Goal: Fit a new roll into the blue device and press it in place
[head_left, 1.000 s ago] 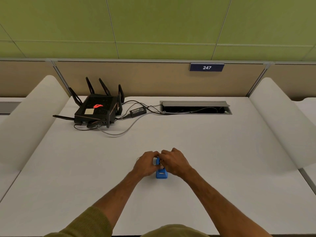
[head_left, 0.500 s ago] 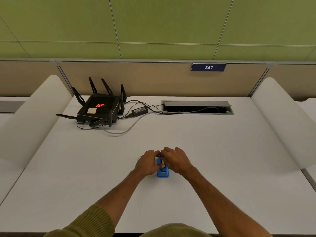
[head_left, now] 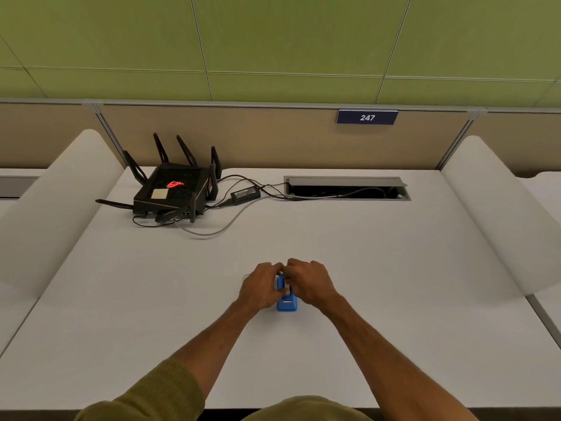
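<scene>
Two hands, left hand (head_left: 261,286) and right hand (head_left: 309,283), curl together around a small blue plastic holder (head_left: 286,302) at lower centre of the white desk (head_left: 394,268); it looks light and rigid, best gripped by its sides.

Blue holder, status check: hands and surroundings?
Left hand and right hand both grip the blue holder, upright on the desk. Router far off; nothing obstructing.

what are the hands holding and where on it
Both the left hand and the right hand grip a small blue device at its far upper part; its near end shows uncovered on the table.
</scene>
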A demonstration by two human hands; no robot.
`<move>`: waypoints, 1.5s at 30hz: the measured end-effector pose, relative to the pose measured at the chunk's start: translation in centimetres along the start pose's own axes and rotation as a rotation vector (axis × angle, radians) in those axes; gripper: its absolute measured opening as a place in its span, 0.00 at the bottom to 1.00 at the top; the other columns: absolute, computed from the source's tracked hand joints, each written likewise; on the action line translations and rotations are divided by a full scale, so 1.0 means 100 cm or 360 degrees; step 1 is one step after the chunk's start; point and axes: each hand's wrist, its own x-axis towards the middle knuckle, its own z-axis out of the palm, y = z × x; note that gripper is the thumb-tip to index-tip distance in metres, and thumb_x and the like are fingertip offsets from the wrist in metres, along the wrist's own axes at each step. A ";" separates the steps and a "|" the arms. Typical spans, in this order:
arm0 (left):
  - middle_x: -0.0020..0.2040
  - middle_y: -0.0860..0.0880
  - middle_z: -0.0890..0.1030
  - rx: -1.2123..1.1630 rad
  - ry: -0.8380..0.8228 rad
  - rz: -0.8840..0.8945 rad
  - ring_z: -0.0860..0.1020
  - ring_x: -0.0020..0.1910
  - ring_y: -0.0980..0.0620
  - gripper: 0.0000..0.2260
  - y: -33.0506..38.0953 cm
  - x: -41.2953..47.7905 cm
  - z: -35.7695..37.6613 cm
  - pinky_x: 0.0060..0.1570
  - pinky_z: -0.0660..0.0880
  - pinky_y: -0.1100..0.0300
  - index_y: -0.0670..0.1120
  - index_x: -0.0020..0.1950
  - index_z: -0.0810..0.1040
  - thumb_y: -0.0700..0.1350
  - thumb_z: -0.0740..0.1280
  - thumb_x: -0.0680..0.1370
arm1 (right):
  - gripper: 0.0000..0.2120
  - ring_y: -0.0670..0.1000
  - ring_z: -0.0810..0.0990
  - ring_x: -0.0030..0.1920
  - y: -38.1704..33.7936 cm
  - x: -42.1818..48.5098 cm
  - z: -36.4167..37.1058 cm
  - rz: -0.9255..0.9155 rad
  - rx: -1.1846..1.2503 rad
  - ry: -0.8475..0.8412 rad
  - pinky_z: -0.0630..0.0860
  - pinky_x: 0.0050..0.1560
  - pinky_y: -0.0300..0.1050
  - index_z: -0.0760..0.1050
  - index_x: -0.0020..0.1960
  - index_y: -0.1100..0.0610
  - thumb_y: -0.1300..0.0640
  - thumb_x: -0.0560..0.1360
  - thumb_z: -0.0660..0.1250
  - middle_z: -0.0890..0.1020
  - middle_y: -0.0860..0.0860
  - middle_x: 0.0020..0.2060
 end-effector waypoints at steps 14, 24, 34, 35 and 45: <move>0.71 0.50 0.79 -0.0184 0.0014 0.0029 0.75 0.72 0.48 0.21 -0.009 -0.001 0.004 0.72 0.72 0.53 0.50 0.71 0.75 0.56 0.70 0.81 | 0.13 0.55 0.82 0.45 -0.001 -0.010 0.002 -0.0068 -0.0099 0.0094 0.69 0.45 0.43 0.75 0.67 0.55 0.54 0.84 0.65 0.82 0.52 0.56; 0.68 0.50 0.81 -0.0175 0.0009 0.0195 0.76 0.71 0.49 0.20 -0.019 0.001 0.000 0.70 0.74 0.52 0.50 0.70 0.76 0.56 0.69 0.81 | 0.07 0.50 0.83 0.42 -0.017 -0.019 0.006 0.0512 0.0405 0.0258 0.80 0.44 0.43 0.79 0.58 0.49 0.50 0.84 0.64 0.84 0.43 0.51; 0.67 0.49 0.81 -0.0148 0.0045 0.0271 0.76 0.70 0.49 0.20 -0.019 -0.006 0.002 0.69 0.74 0.53 0.50 0.71 0.75 0.56 0.68 0.82 | 0.28 0.53 0.82 0.27 -0.033 -0.017 0.014 0.1835 0.2066 0.0181 0.79 0.31 0.42 0.86 0.46 0.66 0.38 0.76 0.74 0.88 0.56 0.37; 0.68 0.49 0.80 -0.0131 0.0051 0.0274 0.75 0.71 0.49 0.20 -0.019 -0.006 0.001 0.69 0.74 0.54 0.49 0.71 0.74 0.55 0.68 0.82 | 0.28 0.54 0.83 0.28 -0.035 -0.015 0.015 0.1863 0.2082 0.0172 0.80 0.31 0.42 0.86 0.46 0.65 0.38 0.74 0.76 0.89 0.57 0.38; 0.64 0.52 0.82 -0.0046 0.0019 0.0333 0.76 0.68 0.50 0.16 -0.021 -0.005 -0.003 0.65 0.76 0.53 0.52 0.68 0.75 0.55 0.66 0.82 | 0.19 0.56 0.84 0.35 -0.045 -0.015 0.020 0.1978 0.2351 0.0155 0.80 0.31 0.43 0.86 0.52 0.66 0.49 0.74 0.80 0.90 0.61 0.46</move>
